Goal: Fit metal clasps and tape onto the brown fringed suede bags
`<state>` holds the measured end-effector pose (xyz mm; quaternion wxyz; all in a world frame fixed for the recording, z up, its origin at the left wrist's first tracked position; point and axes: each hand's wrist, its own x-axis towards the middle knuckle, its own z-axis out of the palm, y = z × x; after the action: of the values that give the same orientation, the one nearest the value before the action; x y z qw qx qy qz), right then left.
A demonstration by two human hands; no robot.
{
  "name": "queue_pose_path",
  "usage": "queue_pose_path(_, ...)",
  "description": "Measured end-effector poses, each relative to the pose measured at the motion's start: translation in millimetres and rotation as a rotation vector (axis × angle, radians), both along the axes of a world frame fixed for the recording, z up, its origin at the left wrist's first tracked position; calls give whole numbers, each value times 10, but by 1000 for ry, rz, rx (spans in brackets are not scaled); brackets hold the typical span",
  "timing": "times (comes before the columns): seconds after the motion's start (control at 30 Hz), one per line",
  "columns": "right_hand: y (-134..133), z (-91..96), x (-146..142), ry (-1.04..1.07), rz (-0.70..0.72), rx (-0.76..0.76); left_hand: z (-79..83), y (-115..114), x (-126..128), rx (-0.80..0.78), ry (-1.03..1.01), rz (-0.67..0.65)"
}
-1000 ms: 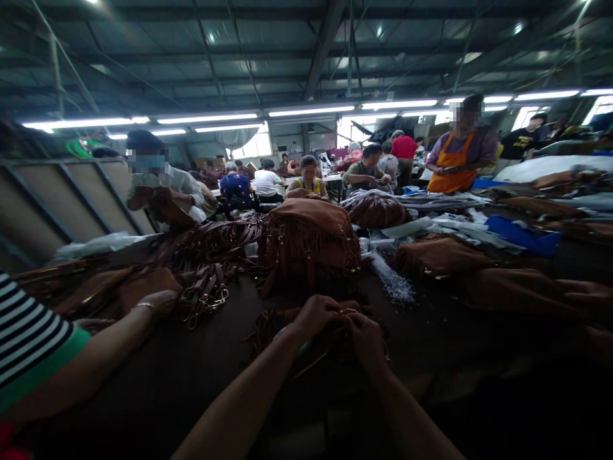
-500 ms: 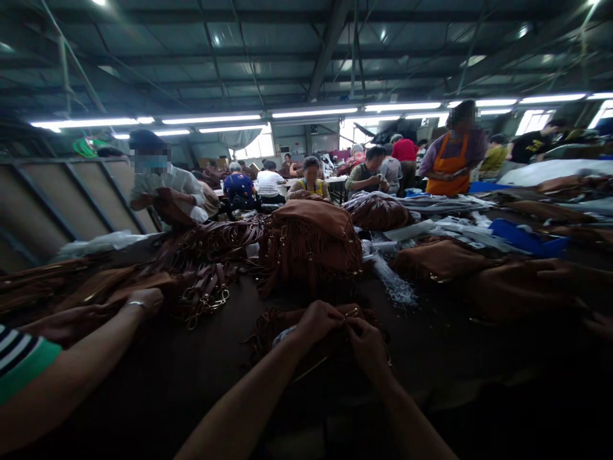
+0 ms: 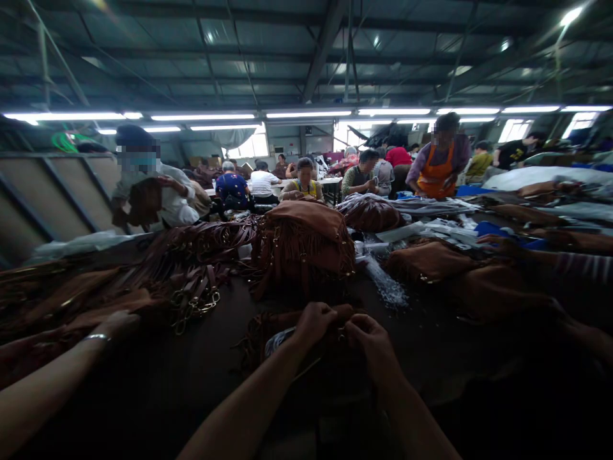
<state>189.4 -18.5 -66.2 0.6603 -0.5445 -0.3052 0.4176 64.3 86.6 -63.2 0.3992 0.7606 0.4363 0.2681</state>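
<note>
A brown fringed bag (image 3: 256, 332) lies on the dark table in front of me, its fringe spread to the left. Whitish crumpled material (image 3: 278, 342) shows at its opening. My left hand (image 3: 312, 327) is closed, thumb and fingers pinching the bag near its upper edge. Just to the right, my right hand (image 3: 370, 337) pinches at the same bag, beside a small shiny metal fitting (image 3: 341, 336). Exactly which small part the fingertips grip is too dark to make out. Both wrists come in from the bottom of the view.
Behind my hands stands a stack of brown fringed bags (image 3: 306, 239). Straps with metal clasps (image 3: 196, 297) lie to the left, white scraps (image 3: 385, 281) to the right. A co-worker's hand (image 3: 112, 326) reaches in at left; another co-worker's striped sleeve (image 3: 582, 265) is at right.
My hands have moved slightly apart, and the gold fitting between them shows less. At left the co-worker's arm has shifted left and down; a striped sleeve has come in at right.
</note>
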Motion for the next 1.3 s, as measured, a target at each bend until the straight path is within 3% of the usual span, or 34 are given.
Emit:
queue_pose_path(0.1,-74,153,93,299,68,96,38,9,32,45,-27,11)
queue_pose_path(0.2,-98,274,161,365,41,173,129,21,101,-20,-106,19)
queue_pose_path(0.33,-67,344,198,242,-14,230,225,8,224,-179,-207,23)
queue_pose_path(0.5,-21,290,216,43,-44,221,162,-49,268,-294,-331,1)
queue_pose_path(0.63,11,195,238,-31,-77,177,120,-106,225,-274,-393,-50)
queue_pose_path(0.83,67,129,230,6,-24,74,216,-199,156,-200,-378,-104)
queue_pose_path(0.93,77,97,223,21,54,79,195,-209,145,-211,-337,-116)
queue_pose_path(1.1,121,-22,252,-17,58,122,136,-220,130,-206,-322,-175)
queue_pose_path(1.3,147,-23,298,-290,104,129,188,-251,104,-240,-334,-160)
